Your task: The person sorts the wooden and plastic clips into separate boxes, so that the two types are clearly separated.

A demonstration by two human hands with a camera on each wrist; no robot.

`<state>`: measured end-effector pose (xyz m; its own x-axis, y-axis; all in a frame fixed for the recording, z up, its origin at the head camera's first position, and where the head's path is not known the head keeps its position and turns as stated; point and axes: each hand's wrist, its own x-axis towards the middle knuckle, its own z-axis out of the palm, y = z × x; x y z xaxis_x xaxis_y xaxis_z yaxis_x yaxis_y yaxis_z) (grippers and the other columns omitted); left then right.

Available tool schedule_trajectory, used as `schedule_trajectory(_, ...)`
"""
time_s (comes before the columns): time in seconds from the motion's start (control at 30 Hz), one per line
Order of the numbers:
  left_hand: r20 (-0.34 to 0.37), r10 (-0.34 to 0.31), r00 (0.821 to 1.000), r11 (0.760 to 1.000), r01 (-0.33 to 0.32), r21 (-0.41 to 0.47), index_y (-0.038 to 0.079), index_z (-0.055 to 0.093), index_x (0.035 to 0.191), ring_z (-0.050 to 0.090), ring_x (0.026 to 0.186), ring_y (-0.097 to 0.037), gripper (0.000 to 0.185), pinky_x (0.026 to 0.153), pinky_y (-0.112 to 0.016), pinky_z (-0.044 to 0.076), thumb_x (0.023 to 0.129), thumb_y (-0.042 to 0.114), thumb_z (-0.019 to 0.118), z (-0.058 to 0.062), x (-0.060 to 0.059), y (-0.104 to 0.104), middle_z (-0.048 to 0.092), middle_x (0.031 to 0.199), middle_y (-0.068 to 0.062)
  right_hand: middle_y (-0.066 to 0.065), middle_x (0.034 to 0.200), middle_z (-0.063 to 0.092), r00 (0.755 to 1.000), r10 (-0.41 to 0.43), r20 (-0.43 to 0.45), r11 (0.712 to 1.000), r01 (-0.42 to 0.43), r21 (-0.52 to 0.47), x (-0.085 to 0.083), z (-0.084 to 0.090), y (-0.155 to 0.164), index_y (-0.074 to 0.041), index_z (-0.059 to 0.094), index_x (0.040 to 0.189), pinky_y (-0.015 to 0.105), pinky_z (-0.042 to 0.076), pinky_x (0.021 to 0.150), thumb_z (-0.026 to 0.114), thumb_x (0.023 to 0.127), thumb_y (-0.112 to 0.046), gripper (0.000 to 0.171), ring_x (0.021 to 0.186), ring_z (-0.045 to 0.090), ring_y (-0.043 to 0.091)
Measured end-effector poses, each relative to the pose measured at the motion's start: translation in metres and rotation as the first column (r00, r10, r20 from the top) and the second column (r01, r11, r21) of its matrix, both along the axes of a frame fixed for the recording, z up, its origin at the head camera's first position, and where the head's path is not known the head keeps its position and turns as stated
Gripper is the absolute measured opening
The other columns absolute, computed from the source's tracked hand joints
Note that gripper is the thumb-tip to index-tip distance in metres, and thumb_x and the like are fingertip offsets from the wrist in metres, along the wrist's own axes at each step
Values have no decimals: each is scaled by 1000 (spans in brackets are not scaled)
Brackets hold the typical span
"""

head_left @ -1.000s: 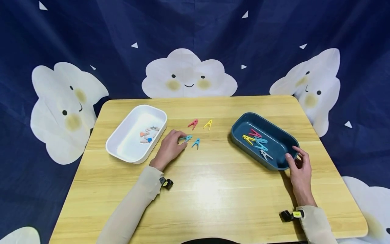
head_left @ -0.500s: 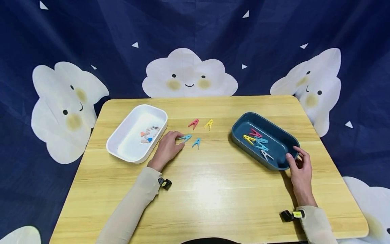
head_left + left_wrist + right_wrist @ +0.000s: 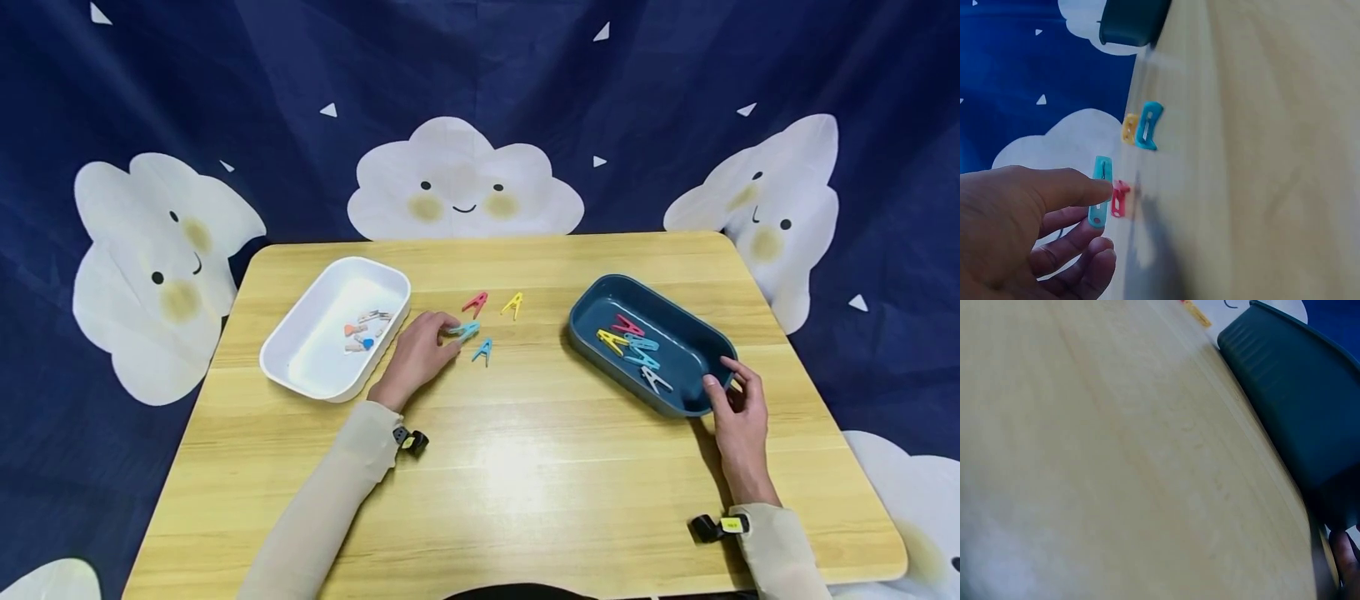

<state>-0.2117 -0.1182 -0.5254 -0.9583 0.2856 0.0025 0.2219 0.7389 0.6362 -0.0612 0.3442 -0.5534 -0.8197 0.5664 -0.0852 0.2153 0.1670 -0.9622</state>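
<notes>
A light blue clothespin (image 3: 468, 330) is pinched between the thumb and fingers of my left hand (image 3: 417, 356). In the left wrist view this clothespin (image 3: 1103, 164) appears held above the table. Close by on the tabletop lie another blue clothespin (image 3: 483, 351), a red clothespin (image 3: 476, 303) and a yellow clothespin (image 3: 513, 305). My right hand (image 3: 741, 437) grips the near right corner of a dark teal bin (image 3: 671, 329), thumb inside the rim and fingers outside. Several clothespins rest in that bin, among them a yellow clothespin (image 3: 612, 342) and a white clothespin (image 3: 656, 380).
To the left of my left hand stands a white bin (image 3: 311, 346) with small clips inside, one with a blue end (image 3: 367, 342). Both bins stand on a wooden table (image 3: 525, 433). A dark blue cloud-print cloth (image 3: 285, 67) hangs behind its far edge.
My left hand now has the light blue clothespin raised and moved slightly away and to the right. The right hand has kept its place on the teal bin.
</notes>
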Motion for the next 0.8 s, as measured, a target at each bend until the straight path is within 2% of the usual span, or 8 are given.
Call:
schedule_trajectory(0.27, 1, -49, 999, 998, 49, 50, 11, 73, 134, 64, 99, -24, 35, 86, -40, 54, 100, 20, 79, 12, -10, 31, 69, 121, -7, -7, 160, 46, 1000, -3, 9, 1000, 3, 1, 0, -2, 2, -31, 54, 157, 4, 45, 93, 67, 109, -31, 50, 131, 51, 13)
schedule_trajectory(0.43, 11, -110, 994, 990, 108, 91, 15, 73, 132, 67, 104, -20, 33, 92, -39, 58, 101, 20, 80, 16, -16, 56, 69, 130, -4, -7, 159, 46, 1000, -9, 8, 1000, 9, 7, -1, -3, 2, -31, 55, 157, 3, 45, 93, 68, 109, -32, 49, 131, 51, 14)
schedule_trajectory(0.57, -6, -155, 988, 982, 155, 108, 15, 73, 131, 67, 104, -18, 32, 93, -38, 57, 101, 21, 81, 21, -18, 75, 70, 128, -1, -7, 161, 45, 1000, 0, 11, 1000, 0, 1, -2, -3, 2, -31, 54, 158, 3, 44, 94, 67, 109, -33, 50, 134, 50, 16)
schedule_trajectory(0.73, -22, -230, 973, 966, 231, 115, 16, 72, 135, 66, 104, -18, 34, 94, -38, 54, 102, 22, 79, 34, -22, 98, 70, 131, -1, -8, 160, 46, 1000, -2, 3, 1000, 2, -4, -1, -1, 1, -31, 54, 157, 4, 44, 94, 68, 109, -34, 50, 136, 50, 16)
schedule_trajectory(0.8, -18, -274, 962, 954, 274, 124, 16, 72, 136, 66, 105, -19, 34, 91, -36, 55, 103, 22, 78, 37, -25, 107, 70, 133, -1, -8, 160, 46, 1000, -2, 4, 1000, 2, -6, -1, -1, 1, -31, 54, 157, 4, 44, 95, 68, 109, -34, 50, 136, 50, 17)
